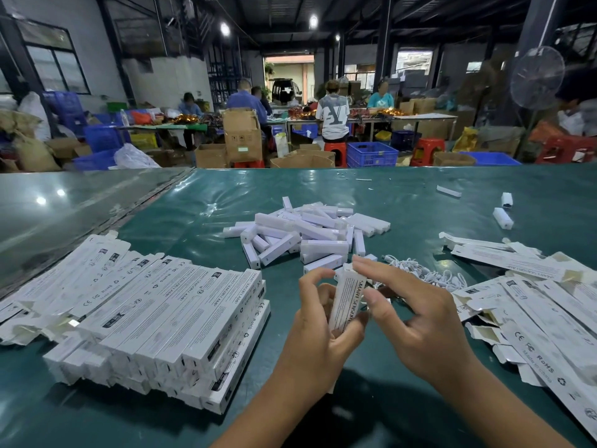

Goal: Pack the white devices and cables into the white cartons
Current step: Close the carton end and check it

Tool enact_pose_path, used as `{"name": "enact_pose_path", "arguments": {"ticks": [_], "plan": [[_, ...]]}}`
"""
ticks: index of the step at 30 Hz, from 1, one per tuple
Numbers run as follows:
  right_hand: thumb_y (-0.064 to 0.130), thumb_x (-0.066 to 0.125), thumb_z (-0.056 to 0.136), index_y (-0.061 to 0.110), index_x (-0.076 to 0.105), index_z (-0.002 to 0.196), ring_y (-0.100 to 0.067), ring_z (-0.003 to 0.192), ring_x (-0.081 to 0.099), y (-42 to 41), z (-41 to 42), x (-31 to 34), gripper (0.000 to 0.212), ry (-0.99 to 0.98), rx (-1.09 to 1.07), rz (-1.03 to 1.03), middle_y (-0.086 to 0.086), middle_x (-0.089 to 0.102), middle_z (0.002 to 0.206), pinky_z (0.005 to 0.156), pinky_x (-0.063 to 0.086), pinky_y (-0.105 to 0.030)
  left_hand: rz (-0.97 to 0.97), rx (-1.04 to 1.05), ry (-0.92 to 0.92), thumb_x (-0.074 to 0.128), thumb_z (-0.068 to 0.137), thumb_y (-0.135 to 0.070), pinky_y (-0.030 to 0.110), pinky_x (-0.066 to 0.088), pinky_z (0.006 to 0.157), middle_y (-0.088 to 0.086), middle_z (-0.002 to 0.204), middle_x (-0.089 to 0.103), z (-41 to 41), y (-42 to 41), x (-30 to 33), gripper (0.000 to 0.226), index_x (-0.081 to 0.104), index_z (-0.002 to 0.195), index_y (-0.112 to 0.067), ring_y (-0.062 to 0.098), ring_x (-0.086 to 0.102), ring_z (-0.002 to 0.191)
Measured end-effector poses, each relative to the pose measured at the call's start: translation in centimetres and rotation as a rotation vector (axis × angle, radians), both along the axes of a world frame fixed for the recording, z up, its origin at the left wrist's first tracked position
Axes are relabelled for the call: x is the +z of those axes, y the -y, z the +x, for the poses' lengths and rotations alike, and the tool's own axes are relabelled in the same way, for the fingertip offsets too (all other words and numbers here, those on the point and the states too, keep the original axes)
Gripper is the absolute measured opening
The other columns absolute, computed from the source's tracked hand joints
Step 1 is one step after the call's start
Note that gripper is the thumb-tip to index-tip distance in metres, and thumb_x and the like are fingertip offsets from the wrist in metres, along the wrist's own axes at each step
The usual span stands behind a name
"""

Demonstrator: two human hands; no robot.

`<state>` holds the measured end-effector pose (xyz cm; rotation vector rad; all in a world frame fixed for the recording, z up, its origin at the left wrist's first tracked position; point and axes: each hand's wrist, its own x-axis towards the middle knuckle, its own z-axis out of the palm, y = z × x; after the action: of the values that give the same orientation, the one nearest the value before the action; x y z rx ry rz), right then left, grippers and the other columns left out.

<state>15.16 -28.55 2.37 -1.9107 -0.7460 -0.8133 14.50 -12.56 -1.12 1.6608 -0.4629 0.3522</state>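
A long white carton (pixel 347 300) printed "SMART SENSOR" stands tilted upright between my hands. My left hand (pixel 318 328) grips its lower part from the left. The fingers of my right hand (pixel 410 315) rest on its top end and right side. Behind the hands lies a heap of white devices (pixel 307 234). A tangle of white cables (pixel 423 273) lies just right of the heap. Filled, closed cartons (pixel 155 321) are stacked in rows at the left. Flat, unfolded cartons (pixel 529 305) are spread at the right.
The green plastic-covered table (pixel 226 195) reaches to the far edge. A few stray white devices (pixel 503 218) lie at the back right. Beyond the table, people sit at benches among cardboard boxes, blue crates (pixel 371 154) and red stools.
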Motion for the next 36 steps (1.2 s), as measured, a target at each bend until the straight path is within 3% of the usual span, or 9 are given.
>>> {"name": "enact_pose_path", "arguments": {"ticks": [3,7,10,13,19,21,25,31,36], "plan": [[0.017,0.062,0.094,0.021,0.073,0.12,-0.001,0.122,0.062,-0.1,0.0,0.0,0.029,-0.094,0.048,0.06,0.015,0.07,0.126,0.092,0.049,-0.013,0.019,0.04,-0.029,0.065,0.086,-0.031,0.052,0.054,0.064,-0.001,0.093,0.066,-0.3,0.2,0.3,0.042,0.039,0.119,-0.04,0.027,0.063,0.069],[0.028,0.061,0.093,0.023,0.068,0.125,-0.001,0.106,0.067,-0.2,0.1,0.5,0.034,-0.148,-0.025,0.052,0.023,0.069,0.117,0.083,0.049,-0.01,0.201,0.198,0.117,0.068,0.089,-0.031,0.038,0.058,0.072,-0.013,0.101,0.061,-0.6,-0.4,1.7,0.029,0.059,0.116,-0.036,0.011,0.063,0.091],[0.032,0.06,0.092,0.024,0.069,0.117,-0.004,0.098,0.067,0.1,0.4,0.7,0.028,-0.178,-0.066,0.076,0.019,0.069,0.106,0.076,0.05,-0.012,0.428,0.326,0.202,0.072,0.088,-0.03,0.021,0.047,0.083,-0.009,0.106,0.057,-0.4,-2.5,3.7,0.032,0.068,0.12,-0.029,0.005,0.058,0.097],[0.03,0.059,0.093,0.023,0.07,0.109,-0.003,0.097,0.064,0.2,0.7,0.6,0.021,-0.139,-0.103,0.023,0.016,0.067,0.104,0.074,0.047,-0.008,0.55,0.515,0.205,0.078,0.086,-0.028,0.029,0.05,0.083,-0.004,0.104,0.068,-0.3,-5.7,6.0,0.035,0.07,0.119,-0.02,0.014,0.064,0.09],[0.028,0.059,0.095,0.021,0.07,0.106,0.002,0.101,0.059,0.2,1.3,-0.3,0.018,-0.109,-0.1,-0.114,0.017,0.065,0.108,0.075,0.043,-0.005,0.749,0.941,0.004,0.072,0.088,-0.045,0.042,0.055,0.06,0.001,0.071,0.067,-0.2,-12.4,8.1,0.031,0.064,0.079,-0.017,0.023,0.065,0.066],[0.029,0.059,0.095,0.022,0.07,0.104,0.001,0.102,0.06,0.3,1.4,-0.4,0.016,-0.116,-0.091,-0.124,0.018,0.065,0.108,0.075,0.044,-0.005,0.812,0.979,-0.081,0.071,0.091,-0.043,0.039,0.049,0.058,0.004,0.061,0.06,0.1,-13.8,7.8,0.044,0.05,0.064,-0.013,0.026,0.058,0.061],[0.031,0.058,0.095,0.03,0.066,0.101,0.001,0.102,0.06,0.3,1.5,-0.7,0.01,-0.138,-0.07,-0.165,0.022,0.063,0.107,0.075,0.043,-0.005,0.969,1.01,-0.256,0.068,0.095,-0.026,0.034,0.031,0.052,0.004,0.057,0.048,1.4,-16.0,7.7,0.046,0.042,0.06,-0.013,0.021,0.044,0.054],[0.033,0.057,0.094,0.029,0.068,0.1,0.0,0.103,0.06,0.8,2.0,-1.0,0.013,-0.152,-0.092,-0.2,0.025,0.061,0.108,0.076,0.046,-0.011,1.094,0.981,-0.413,0.072,0.092,-0.019,0.037,0.042,0.064,0.011,0.064,0.055,3.1,-22.5,11.8,0.039,0.053,0.061,-0.006,0.029,0.051,0.064],[0.034,0.057,0.092,0.028,0.068,0.099,0.001,0.1,0.059,0.8,2.0,-1.0,0.014,-0.153,-0.109,-0.231,0.024,0.061,0.106,0.075,0.044,-0.008,1.17,0.934,-0.458,0.074,0.089,-0.024,0.031,0.037,0.057,0.011,0.073,0.066,3.0,-24.2,9.9,0.026,0.068,0.073,-0.005,0.027,0.058,0.07]]}}
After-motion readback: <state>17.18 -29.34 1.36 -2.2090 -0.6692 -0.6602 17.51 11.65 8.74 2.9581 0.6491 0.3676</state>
